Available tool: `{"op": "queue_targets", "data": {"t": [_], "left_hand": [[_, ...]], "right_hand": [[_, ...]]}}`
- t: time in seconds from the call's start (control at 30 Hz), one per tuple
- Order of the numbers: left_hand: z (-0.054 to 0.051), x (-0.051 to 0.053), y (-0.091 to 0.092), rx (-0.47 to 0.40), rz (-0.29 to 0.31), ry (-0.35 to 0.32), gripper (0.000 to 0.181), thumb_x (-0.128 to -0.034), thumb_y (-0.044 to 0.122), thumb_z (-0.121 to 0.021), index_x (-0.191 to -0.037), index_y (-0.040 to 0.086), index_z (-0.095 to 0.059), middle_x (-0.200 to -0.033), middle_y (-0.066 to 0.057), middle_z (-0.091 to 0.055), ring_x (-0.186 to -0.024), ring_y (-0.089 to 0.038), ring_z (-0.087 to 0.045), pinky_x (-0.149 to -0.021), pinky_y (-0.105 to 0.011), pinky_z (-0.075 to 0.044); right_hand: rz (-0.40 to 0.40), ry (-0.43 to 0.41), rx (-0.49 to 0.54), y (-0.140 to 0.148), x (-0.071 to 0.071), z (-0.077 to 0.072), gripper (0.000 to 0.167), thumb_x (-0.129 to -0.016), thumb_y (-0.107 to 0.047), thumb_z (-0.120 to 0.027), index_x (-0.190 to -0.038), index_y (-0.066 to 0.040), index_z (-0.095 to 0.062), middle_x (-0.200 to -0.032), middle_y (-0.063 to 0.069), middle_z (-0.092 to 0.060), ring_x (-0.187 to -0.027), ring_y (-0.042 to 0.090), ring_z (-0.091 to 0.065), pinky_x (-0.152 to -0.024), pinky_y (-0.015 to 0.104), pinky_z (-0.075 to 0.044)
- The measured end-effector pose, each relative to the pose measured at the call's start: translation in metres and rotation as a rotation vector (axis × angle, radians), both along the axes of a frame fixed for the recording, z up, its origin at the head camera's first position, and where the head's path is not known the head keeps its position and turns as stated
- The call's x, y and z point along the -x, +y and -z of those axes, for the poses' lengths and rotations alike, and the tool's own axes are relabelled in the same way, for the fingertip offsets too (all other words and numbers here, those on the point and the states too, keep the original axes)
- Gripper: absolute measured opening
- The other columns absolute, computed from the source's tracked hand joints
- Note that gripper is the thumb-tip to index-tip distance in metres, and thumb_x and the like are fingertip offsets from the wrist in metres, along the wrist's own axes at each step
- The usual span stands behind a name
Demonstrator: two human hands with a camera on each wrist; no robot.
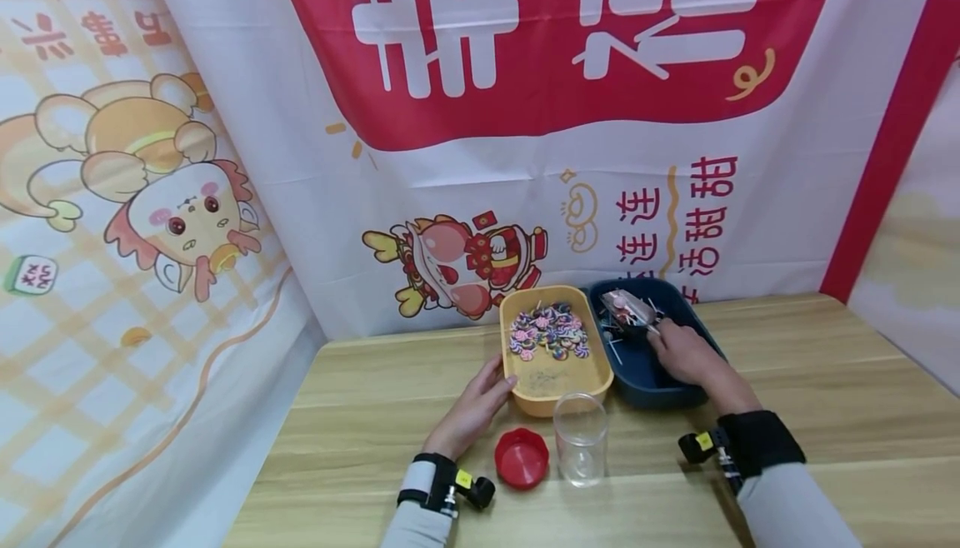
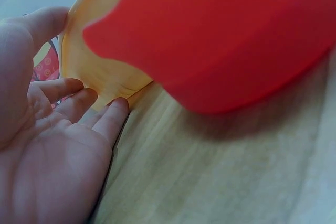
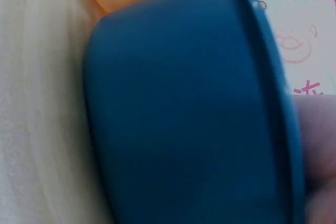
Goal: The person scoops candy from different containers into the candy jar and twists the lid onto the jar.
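- Left hand (image 1: 467, 411), lower centre: thumb and fingers apart, touching yellow bin (image 1: 543, 406) holding swirled candies (image 1: 550, 330).
- Red dish (image 1: 522, 459), bottom centre.
- Clear jar (image 1: 581, 458), upright, just right of dish.
- Clear scoop-like item (image 1: 627, 308), centre right, over blue bin (image 1: 658, 396).
- Right hand (image 1: 686, 354): fingers clamped on that item's end.

from here, the right hand (image 1: 686, 354) hides the near end of the clear thing (image 1: 628, 308), and i can't tell what that is. the dark pieces (image 1: 609, 326) in the blue bin (image 1: 662, 396) are too small for me. on my right wrist feed, the bin's wall screens its inside, and the blurred hand is cut by the right edge. on the left, the red dish (image 2: 226, 35), cropped top and right, covers much of the yellow bin (image 2: 100, 6).
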State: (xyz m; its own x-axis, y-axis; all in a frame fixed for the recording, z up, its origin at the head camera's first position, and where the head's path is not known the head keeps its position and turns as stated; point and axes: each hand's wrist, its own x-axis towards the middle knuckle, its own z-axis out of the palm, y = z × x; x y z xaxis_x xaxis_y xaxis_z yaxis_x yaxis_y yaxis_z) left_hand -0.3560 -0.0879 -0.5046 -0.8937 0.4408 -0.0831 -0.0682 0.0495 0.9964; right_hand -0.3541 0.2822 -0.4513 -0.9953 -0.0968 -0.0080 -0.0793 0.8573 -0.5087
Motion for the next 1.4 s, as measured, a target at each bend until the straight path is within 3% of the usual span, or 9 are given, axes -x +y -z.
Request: {"op": "queue_targets", "data": {"t": [0.23,0.4,0.6,0.77,1.0,1.23,1.4], "left_hand": [[0.003,-0.001,0.001,0.005,-0.001,0.001,0.086,-0.0976,0.052,-0.063,-0.165,0.021,-0.019,-0.170,-0.007,-0.019,-0.154,-0.026,-0.025,-0.124,-0.043,-0.030],[0.005,0.000,0.001,0.008,0.013,0.012,0.085,-0.0982,0.052,-0.062,-0.165,0.021,-0.019,-0.170,-0.006,-0.019,-0.154,-0.025,-0.026,-0.123,-0.043,-0.031],[0.005,0.002,0.000,0.013,0.012,0.025,0.083,-0.1004,0.050,-0.060,-0.165,0.018,-0.019,-0.170,-0.008,-0.020,-0.154,-0.026,-0.027,-0.123,-0.043,-0.032],[0.002,0.004,-0.001,0.026,-0.010,0.026,0.087,-0.0967,0.054,-0.063,-0.165,0.021,-0.020,-0.170,-0.006,-0.021,-0.154,-0.024,-0.027,-0.123,-0.042,-0.032],[0.000,0.006,-0.002,0.011,-0.002,0.001,0.086,-0.0973,0.052,-0.064,-0.165,0.023,-0.019,-0.170,-0.004,-0.021,-0.154,-0.022,-0.026,-0.123,-0.040,-0.031],[0.003,0.003,-0.001,0.006,-0.003,-0.008,0.079,-0.1013,0.046,-0.061,-0.165,0.022,-0.020,-0.170,-0.006,-0.021,-0.154,-0.023,-0.027,-0.123,-0.041,-0.031],[0.003,0.002,-0.001,0.003,0.001,-0.007,0.075,-0.1039,0.041,-0.058,-0.165,0.021,-0.019,-0.170,-0.005,-0.021,-0.153,-0.022,-0.027,-0.123,-0.040,-0.032]], "right_hand": [[-0.077,0.116,0.042,0.009,-0.010,-0.019,0.029,-0.111,-0.023,-0.042,-0.100,0.001,-0.054,-0.079,0.008,-0.048,-0.070,0.023,-0.049,-0.061,0.034,-0.041],[-0.119,0.183,0.086,0.011,-0.027,-0.052,0.031,-0.112,-0.024,-0.043,-0.098,-0.002,-0.060,-0.080,0.006,-0.053,-0.072,0.021,-0.049,-0.063,0.034,-0.040],[-0.171,0.232,0.120,0.012,-0.056,-0.091,0.029,-0.110,-0.024,-0.049,-0.109,-0.002,-0.069,-0.092,0.006,-0.062,-0.085,0.024,-0.053,-0.070,0.033,-0.046],[-0.247,0.187,0.184,0.018,-0.077,-0.112,0.025,-0.108,-0.024,-0.054,-0.113,-0.008,-0.073,-0.093,0.004,-0.063,-0.087,0.024,-0.055,-0.066,0.028,-0.051],[-0.349,0.016,0.250,0.030,-0.098,-0.123,0.024,-0.106,-0.025,-0.057,-0.119,-0.017,-0.076,-0.095,0.003,-0.067,-0.092,0.020,-0.059,-0.068,0.028,-0.054],[-0.433,-0.077,0.196,0.031,-0.119,-0.131,0.026,-0.104,-0.027,-0.061,-0.126,-0.023,-0.075,-0.111,-0.006,-0.072,-0.097,0.015,-0.063,-0.078,0.026,-0.058],[-0.510,-0.113,0.180,0.028,-0.125,-0.133,0.025,-0.103,-0.026,-0.061,-0.123,-0.028,-0.075,-0.108,-0.008,-0.072,-0.096,0.014,-0.063,-0.076,0.026,-0.058]]}}
